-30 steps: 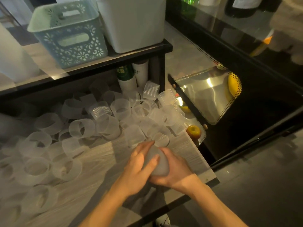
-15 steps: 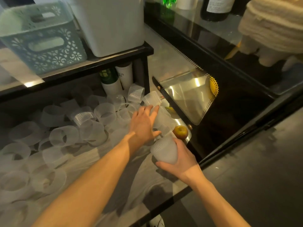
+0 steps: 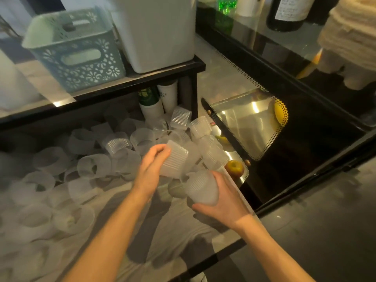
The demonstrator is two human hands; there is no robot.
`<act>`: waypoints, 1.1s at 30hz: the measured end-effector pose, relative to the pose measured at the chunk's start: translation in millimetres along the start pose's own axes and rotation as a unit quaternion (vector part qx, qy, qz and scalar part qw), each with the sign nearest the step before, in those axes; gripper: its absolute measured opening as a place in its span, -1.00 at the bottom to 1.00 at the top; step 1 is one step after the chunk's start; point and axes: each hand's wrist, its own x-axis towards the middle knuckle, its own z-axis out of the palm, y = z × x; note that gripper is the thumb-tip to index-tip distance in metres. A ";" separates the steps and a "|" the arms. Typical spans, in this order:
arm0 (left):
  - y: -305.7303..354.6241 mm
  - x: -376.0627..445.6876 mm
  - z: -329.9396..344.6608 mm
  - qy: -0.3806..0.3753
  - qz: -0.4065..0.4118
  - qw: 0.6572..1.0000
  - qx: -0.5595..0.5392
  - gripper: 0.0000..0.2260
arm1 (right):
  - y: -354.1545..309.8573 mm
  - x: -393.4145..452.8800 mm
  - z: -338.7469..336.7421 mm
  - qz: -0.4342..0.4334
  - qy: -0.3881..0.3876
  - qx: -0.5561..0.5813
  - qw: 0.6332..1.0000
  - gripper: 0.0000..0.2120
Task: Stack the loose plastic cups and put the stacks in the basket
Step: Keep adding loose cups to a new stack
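Note:
My left hand [image 3: 151, 165] grips a single ribbed translucent cup [image 3: 175, 160], lifted and tilted above the pile. Just to its right, my right hand [image 3: 221, 202] holds a short stack of cups [image 3: 201, 189] by its base, with the mouth facing up and left toward the single cup. The two are close together but apart. Several loose translucent cups [image 3: 91, 165] lie scattered over the wooden tabletop [image 3: 179, 231], many on their sides. The pale teal basket [image 3: 75, 51] stands on the upper shelf at the back left.
A white bin [image 3: 156, 31] sits beside the basket on the black shelf. Two tall cups [image 3: 158, 100] stand under the shelf. A perforated metal tray [image 3: 252, 127] with an apple [image 3: 234, 167] lies right of the table. Another person [image 3: 350, 37] stands at the far right.
My left hand reached into the pile, took one cup and pulled it back toward the stack. My right hand has kept hold of the stack throughout.

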 end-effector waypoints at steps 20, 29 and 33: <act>-10.3 -55.8 -15.5 -0.051 0.101 0.971 0.210 -0.56 | -39.7 5.9 28.4 -0.108 -0.057 -0.034 0.992 -0.18; -39.5 -43.5 15.7 -0.069 0.059 0.986 0.138 -0.56 | 3.5 -0.5 23.5 -0.017 -0.044 -0.056 0.997 -0.01; -55.5 -16.8 21.5 -0.010 0.115 0.957 0.266 -0.64 | 20.6 -2.1 13.0 0.009 0.003 -0.034 0.999 -0.08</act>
